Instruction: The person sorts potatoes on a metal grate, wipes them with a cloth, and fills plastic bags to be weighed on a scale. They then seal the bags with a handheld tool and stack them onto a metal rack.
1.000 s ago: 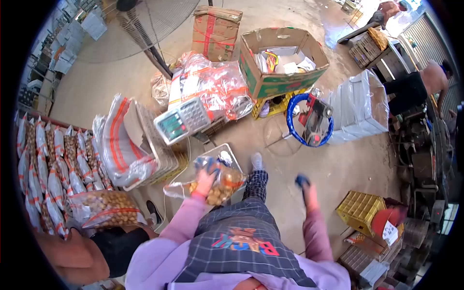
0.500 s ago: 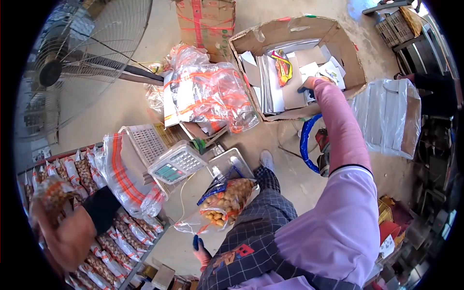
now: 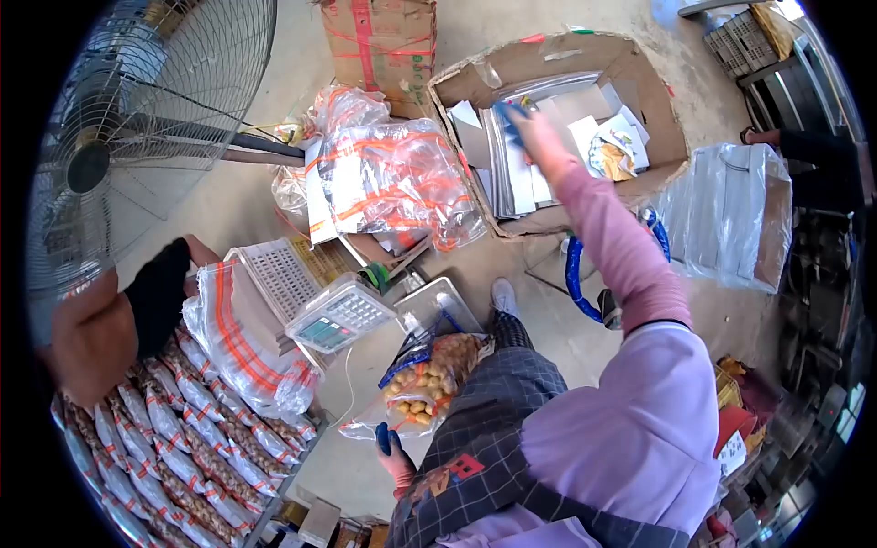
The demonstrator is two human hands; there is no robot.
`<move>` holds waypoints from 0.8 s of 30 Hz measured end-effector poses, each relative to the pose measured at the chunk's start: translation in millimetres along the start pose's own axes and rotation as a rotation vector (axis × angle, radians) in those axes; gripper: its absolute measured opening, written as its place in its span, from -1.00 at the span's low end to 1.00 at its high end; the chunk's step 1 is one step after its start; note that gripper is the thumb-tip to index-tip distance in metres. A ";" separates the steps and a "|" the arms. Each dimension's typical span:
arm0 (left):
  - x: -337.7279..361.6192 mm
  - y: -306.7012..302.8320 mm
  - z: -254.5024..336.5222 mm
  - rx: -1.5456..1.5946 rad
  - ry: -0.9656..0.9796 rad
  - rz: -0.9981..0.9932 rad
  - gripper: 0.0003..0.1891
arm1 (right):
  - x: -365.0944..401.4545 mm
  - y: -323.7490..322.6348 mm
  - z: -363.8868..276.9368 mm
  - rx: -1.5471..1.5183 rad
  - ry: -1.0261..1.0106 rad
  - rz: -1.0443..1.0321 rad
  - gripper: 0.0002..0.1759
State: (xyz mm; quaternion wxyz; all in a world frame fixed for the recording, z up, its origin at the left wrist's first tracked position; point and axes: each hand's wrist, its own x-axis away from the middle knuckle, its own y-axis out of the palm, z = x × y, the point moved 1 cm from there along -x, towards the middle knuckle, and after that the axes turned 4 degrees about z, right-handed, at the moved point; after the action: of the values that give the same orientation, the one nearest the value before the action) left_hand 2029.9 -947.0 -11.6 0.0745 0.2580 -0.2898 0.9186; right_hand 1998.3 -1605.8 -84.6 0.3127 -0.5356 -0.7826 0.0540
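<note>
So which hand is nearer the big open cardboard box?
Right. The right hand is over the box; the left hand is well away, near the filled plastic bag.

Sleeve point(image 3: 630, 242), right of centre: pink, lilac above. Apron point(image 3: 493, 434), lower centre: dark with white grid. Packing film point(image 3: 393, 173), upper centre: clear, orange-striped. Looped tube point(image 3: 577, 283), right of centre: blue. Scale point(image 3: 340, 313), centre: white.

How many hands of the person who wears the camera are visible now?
2. The right hand is over the open carton; the left hand is near the bag with yellow contents.
</note>
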 end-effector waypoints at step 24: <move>-128.2 -173.6 -87.2 -0.395 0.604 -0.133 -0.34 | 259.8 30.2 -37.0 0.086 -0.332 0.387 -0.65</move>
State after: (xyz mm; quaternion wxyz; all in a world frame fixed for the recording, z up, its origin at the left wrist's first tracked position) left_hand 2151.7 -753.0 -53.0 0.2648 -0.0258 -0.4093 0.8727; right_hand 1982.9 -1375.7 44.4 0.1862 -0.6454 -0.7032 0.2330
